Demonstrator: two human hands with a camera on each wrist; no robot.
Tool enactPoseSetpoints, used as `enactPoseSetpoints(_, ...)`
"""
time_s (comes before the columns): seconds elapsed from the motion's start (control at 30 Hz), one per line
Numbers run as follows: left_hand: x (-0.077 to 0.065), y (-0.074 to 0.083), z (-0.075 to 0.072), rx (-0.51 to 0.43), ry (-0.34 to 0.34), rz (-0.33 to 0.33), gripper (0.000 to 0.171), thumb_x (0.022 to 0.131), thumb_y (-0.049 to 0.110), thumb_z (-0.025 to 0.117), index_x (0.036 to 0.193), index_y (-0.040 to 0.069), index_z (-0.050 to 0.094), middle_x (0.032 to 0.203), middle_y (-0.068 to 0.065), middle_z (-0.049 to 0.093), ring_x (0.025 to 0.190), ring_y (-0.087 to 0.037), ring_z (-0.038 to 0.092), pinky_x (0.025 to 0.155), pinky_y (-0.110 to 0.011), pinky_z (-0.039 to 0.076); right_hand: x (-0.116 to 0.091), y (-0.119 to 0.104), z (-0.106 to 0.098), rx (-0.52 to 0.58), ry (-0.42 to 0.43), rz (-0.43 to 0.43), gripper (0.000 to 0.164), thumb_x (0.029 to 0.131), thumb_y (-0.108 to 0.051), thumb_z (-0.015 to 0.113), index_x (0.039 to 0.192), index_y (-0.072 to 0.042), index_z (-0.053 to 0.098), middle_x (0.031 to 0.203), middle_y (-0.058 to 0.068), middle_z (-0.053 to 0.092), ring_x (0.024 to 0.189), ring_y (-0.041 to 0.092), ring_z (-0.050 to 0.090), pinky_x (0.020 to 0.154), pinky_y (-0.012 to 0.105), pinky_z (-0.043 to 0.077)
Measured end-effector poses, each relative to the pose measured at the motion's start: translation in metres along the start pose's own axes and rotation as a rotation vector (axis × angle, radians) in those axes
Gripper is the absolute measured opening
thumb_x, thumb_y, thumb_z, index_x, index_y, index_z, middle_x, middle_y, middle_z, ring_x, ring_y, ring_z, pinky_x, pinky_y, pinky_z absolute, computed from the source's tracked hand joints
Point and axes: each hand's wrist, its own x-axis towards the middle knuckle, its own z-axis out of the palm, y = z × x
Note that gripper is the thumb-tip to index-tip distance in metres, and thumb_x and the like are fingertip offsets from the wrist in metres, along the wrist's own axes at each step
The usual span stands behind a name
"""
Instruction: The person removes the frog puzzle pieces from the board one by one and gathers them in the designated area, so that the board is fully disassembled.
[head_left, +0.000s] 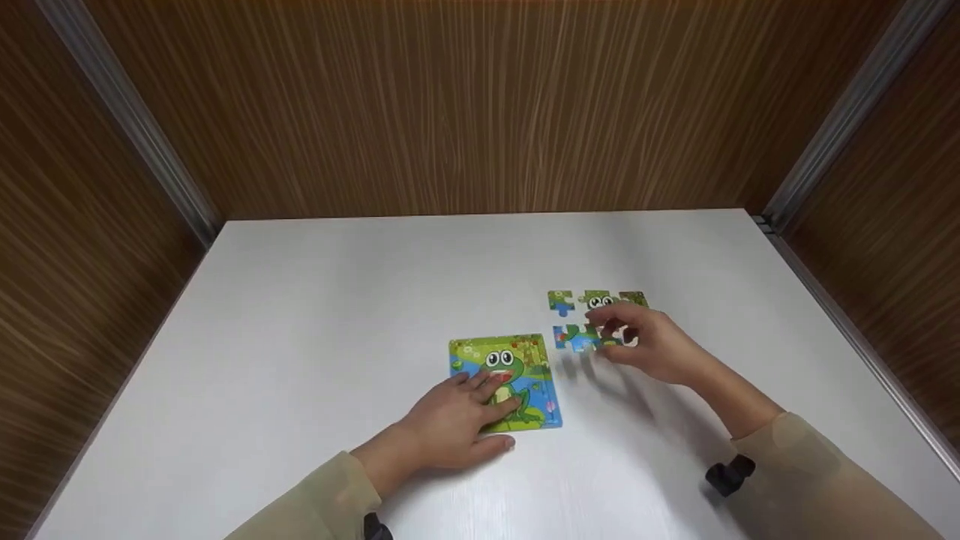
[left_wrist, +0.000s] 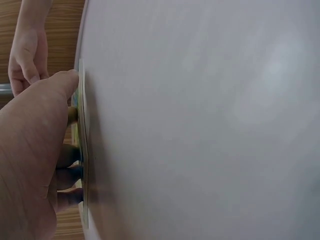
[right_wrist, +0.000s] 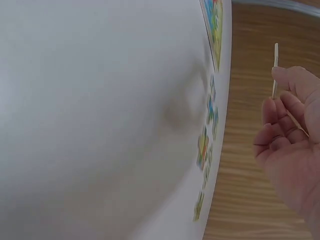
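My left hand lies on a square frog puzzle board, its extended fingers pressing on the picture. The thumb reaches along the board's near edge; the left wrist view shows the board edge-on under the fingertips. To the right, my right hand is raised over loose jigsaw pieces. Between thumb and fingers it pinches a thin puzzle piece, seen edge-on in the right wrist view and held above the table. Its printed face is hidden in that view.
Several loose puzzle pieces lie beyond the board's right side, including a corner piece and one with the frog's eyes. My right hand partly covers the others. The white table meets a wood-grain panel at the back.
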Motion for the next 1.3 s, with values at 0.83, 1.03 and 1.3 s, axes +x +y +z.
enactPoseSetpoints(0.83,0.0,-0.001,0.003,-0.018,0.001,-0.011,0.063,0.11,0.061,0.035,0.161,0.026,0.049,0.171,-0.009,0.033,0.154,-0.036,0.036,0.123,-0.051,0.034,-0.024,0.07,-0.057,-0.073,0.116,0.212,0.039,0.099,-0.01,0.076,0.137,-0.004,0.069,0.132,0.015,0.069,0.116,0.031,0.062,0.091,0.027,0.049)
enactPoseSetpoints(1.03,-0.001,0.0,0.0,-0.023,-0.003,-0.002,0.062,0.11,0.06,0.037,0.161,0.025,0.05,0.171,-0.009,0.032,0.154,-0.035,0.036,0.123,-0.051,0.035,-0.026,0.079,-0.056,-0.063,0.072,0.273,0.042,0.098,-0.011,0.077,0.138,-0.004,0.067,0.133,0.017,0.068,0.117,0.034,0.062,0.088,0.028,0.053)
enactPoseSetpoints(1.3,0.001,-0.001,0.0,-0.028,-0.01,-0.006,0.063,0.11,0.061,0.036,0.161,0.026,0.049,0.17,-0.01,0.033,0.154,-0.036,0.035,0.123,-0.051,0.034,-0.026,0.086,-0.053,-0.066,0.042,0.318,0.043,0.099,-0.011,0.075,0.141,-0.005,0.066,0.132,0.017,0.068,0.113,0.033,0.06,0.083,0.029,0.054)
